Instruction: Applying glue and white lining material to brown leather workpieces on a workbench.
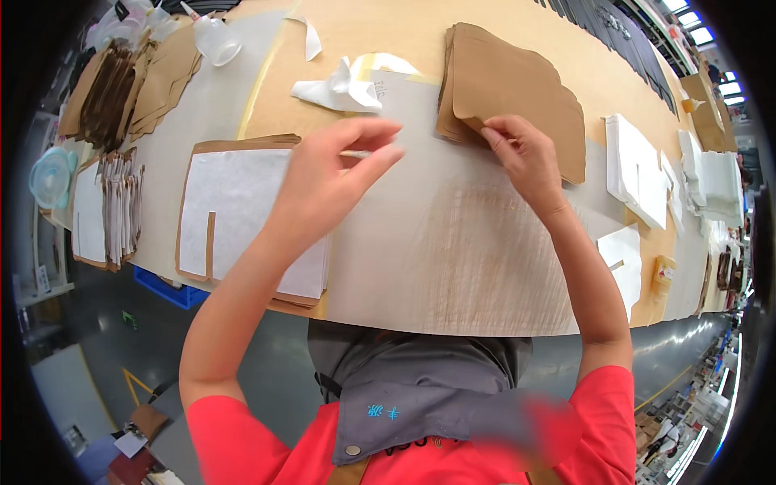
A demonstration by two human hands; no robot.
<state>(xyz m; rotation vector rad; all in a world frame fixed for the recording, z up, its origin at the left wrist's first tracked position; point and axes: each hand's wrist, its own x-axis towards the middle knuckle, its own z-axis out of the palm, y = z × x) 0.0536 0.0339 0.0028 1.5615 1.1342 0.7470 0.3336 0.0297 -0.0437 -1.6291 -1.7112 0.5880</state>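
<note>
My right hand (521,158) pinches the near left corner of the top sheet on a stack of brown leather-like pieces (517,81), and that corner is lifted slightly. The stack lies at the far middle of the table, its edges curved on the right. My left hand (343,162) hovers over the board, slightly blurred, with thumb and fingers curved but apart. A thin pale sliver shows between its fingers; I cannot make out whether it is a thing or a finger. Below my left forearm lies a stack of white-faced, brown-edged pieces (234,202) with a slot in the top one.
A grey board (380,267) with brown scuffs covers the table's near middle. Crumpled white paper (343,87) lies beyond my left hand. Brown pieces (166,81) and a clear squeeze bottle (217,40) stand far left. White pieces (634,170) and a yellowish bottle (664,275) are right.
</note>
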